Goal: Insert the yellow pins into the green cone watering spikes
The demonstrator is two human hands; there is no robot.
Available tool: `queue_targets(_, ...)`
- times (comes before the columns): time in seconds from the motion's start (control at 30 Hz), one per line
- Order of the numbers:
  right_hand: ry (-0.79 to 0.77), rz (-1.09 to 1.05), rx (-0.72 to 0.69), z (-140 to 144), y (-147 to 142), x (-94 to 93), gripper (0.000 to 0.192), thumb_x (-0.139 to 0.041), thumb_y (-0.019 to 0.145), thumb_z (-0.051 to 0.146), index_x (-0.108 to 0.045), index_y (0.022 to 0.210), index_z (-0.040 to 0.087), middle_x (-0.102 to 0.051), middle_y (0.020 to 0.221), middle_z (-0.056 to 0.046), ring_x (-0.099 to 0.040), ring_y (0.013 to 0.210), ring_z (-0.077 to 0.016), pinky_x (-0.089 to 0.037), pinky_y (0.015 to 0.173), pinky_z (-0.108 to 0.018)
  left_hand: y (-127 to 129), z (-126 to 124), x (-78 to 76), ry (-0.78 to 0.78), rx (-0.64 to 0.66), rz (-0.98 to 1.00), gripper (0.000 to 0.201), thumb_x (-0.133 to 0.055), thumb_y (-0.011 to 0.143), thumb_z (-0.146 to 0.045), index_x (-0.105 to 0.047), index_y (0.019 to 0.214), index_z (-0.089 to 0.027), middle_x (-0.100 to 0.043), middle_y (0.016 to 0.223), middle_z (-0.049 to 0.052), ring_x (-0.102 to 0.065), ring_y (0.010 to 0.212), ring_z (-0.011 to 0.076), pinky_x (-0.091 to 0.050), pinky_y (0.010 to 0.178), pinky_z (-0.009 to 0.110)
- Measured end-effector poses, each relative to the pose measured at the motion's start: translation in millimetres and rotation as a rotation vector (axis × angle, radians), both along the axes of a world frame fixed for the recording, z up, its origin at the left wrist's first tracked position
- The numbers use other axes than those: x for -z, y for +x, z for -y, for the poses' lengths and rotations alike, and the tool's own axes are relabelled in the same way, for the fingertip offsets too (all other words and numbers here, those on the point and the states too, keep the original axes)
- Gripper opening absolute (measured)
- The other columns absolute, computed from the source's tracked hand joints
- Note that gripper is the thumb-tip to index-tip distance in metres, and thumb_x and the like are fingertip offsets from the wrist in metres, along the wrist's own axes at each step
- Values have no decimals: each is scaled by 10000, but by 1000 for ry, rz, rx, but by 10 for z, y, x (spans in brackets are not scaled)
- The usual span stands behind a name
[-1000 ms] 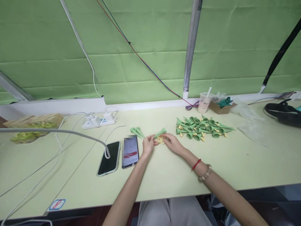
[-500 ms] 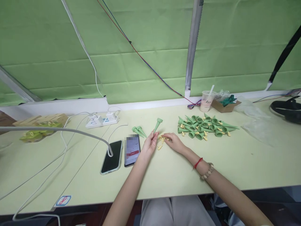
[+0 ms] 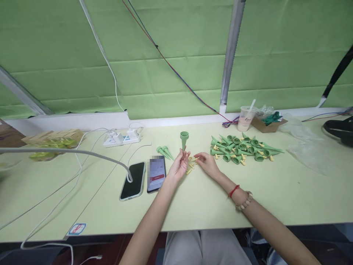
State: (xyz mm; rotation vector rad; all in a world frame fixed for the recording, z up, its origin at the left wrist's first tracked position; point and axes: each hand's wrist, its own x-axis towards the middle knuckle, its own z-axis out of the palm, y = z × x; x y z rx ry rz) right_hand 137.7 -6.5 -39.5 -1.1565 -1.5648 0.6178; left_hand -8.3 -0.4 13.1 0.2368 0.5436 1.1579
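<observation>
I am holding a green cone (image 3: pixel 184 140) upright in my left hand (image 3: pixel 179 166), pinching its pointed end between my fingertips so that its wide open mouth is facing up, above the worktop (image 3: pixel 198 198). My right hand (image 3: pixel 207 163) is resting just beside it, its fingers closing narrowly over a small scatter of yellow pegs (image 3: pixel 191 164) lying between my two hands; I cannot tell for sure whether one peg is already pinched or only being touched.

Judging by the pile of green cones (image 3: pixel 242 148) further to my right, many of which are already carrying a yellow piece, I am at the step of fitting a peg to this cone: cone readied, peg being picked. The next move is likely calling for a clean pinch on a single peg, then bringing it across and lining it up with the cone before pressing, while my left hand is keeping the cone steady.

Two more green cones (image 3: pixel 164 151) are lying apart to the left, near two phones (image 3: pixel 146 178) lying side by side. A white power strip (image 3: pixel 122 138) is sitting further back, and a plastic cup (image 3: pixel 245 118) with a straw is standing by the wall.
</observation>
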Motion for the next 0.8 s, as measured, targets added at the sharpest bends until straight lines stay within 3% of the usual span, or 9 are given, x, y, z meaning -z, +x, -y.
queue_targets(0.13, -8, -81, 119, 14, 6, -76, 203, -553, 752, 307, -650, 839, 152, -679, 842, -83, -607, 715, -177, -475, 631, -297, -11, -12, -13, 20, -69, -13, 277, -393, 875, -70, -576, 1073, -134, -681, 755, 24, -667, 748, 74, -537, 672, 113)
queue_targets(0.33, -101, -337, 145, 18, 10, -116, 381, -509, 767, 503, -647, 800, 150, -653, 699, -55, -590, 643, -175, -465, 607, -294, -22, 50, 14, 298, 96, -165, 394, -502, 769, -29, -529, 1140, -157, -668, 860, 38, -632, 956, 121, -493, 873, 202)
queue_targets(0.53, -279, -572, 127, 17, 30, -157, 432, -676, 600, 513, -643, 812, 138, -677, 755, -73, -613, 650, -163, -463, 597, -275, 38, 103, 44, 408, 81, -420, 229, -629, 669, -110, -484, 843, -145, -673, 779, 58, -656, 824, 152, -465, 877, 295)
queue_targets(0.67, -278, -605, 159, 13, 43, -171, 430, -708, 565, 498, -643, 798, 143, -679, 793, -84, -618, 652, -161, -465, 574, -267, 21, 85, 71, 426, 72, -544, 175, -575, 661, -223, -410, 682, -167, -622, 721, 17, -634, 655, 137, -487, 708, 289)
queue_targets(0.8, -269, -609, 145, 5, 54, -160, 411, -677, 609, 489, -636, 824, 142, -651, 717, -59, -594, 611, -145, -459, 556, -258, -36, 53, 61, 405, 159, -502, 416, -385, 742, -588, -369, 630, -188, -567, 658, 21, -557, 509, 139, -454, 571, 303)
